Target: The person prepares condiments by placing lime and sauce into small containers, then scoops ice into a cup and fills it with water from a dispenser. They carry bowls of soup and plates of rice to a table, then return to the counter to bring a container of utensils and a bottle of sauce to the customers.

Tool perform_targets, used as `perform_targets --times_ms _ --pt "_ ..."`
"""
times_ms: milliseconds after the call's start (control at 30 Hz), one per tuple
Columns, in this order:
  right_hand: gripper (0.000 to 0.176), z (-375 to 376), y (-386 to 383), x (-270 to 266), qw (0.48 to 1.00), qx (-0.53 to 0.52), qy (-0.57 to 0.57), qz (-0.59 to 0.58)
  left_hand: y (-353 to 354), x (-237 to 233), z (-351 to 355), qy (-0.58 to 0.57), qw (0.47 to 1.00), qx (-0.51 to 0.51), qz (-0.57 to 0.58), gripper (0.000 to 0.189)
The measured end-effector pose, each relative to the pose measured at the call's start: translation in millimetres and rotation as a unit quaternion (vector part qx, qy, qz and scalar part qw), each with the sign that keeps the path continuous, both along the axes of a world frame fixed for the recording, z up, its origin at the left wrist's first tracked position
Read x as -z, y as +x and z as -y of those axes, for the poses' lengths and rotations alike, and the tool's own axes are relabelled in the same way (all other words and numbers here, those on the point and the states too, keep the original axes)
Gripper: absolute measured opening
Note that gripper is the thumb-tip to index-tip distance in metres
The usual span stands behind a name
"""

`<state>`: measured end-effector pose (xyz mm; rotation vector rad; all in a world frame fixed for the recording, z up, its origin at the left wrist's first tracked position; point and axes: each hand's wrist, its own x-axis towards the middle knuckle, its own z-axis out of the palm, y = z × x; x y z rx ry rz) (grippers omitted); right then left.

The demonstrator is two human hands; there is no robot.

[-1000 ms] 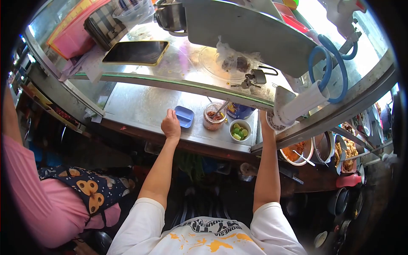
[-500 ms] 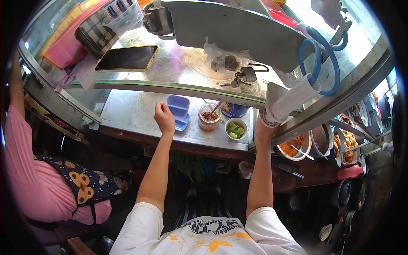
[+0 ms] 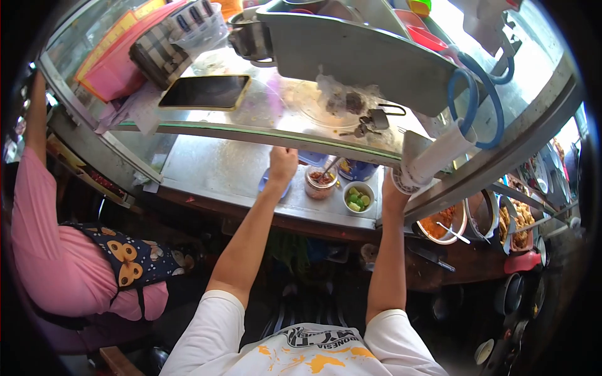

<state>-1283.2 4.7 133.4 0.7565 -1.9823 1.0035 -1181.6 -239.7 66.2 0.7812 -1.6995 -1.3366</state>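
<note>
Head view shows the left hand [image 3: 283, 164], fingers curled, at the blue container [image 3: 264, 182] on the desk [image 3: 210, 166]; its grip is unclear. Behind the white tube [image 3: 440, 154], the right hand's [image 3: 394, 194] fingers are hidden. Jar [image 3: 320, 190] and bowl [image 3: 370, 202] stand alongside, probably for easy reach.

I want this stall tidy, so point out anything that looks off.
The upper shelf looks messy: small specks dot it, and a padlock, seemingly open, lies with its keys near a crumpled plastic bag, odd beside food.
</note>
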Motion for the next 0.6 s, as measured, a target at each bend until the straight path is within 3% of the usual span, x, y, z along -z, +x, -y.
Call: perform_targets --times_ms 33,133,233,300,367,467,600 --pt "0.018 1 -6 5 0.993 0.033 0.085 -0.076 2 -5 -4 0.004 1.0 0.002 0.008 0.022" --pt "0.011 6 -15 10 0.994 -0.017 0.108 -0.027 11 -16 -10 0.044 0.999 0.025 0.019 0.023" --pt "0.012 9 -20 8 0.96 0.047 0.243 -0.133 16 -15 -12 0.056 0.997 0.044 0.012 0.022" --pt "0.014 16 -20 6 0.967 0.012 0.229 -0.115 23 -22 -14 0.052 0.997 0.056 0.011 0.02" --pt "0.019 25 -17 -5 0.988 -0.115 0.096 -0.024 25 -32 -20 0.103 0.992 0.063 -0.029 0.017" --pt "0.025 35 -36 18 0.979 -0.176 0.105 0.013 24 -28 -15 0.104 0.991 0.071 -0.038 0.014" --pt "0.022 27 -34 21 0.984 -0.164 0.063 0.04 22 -37 -15 0.127 0.986 0.099 -0.04 0.013"
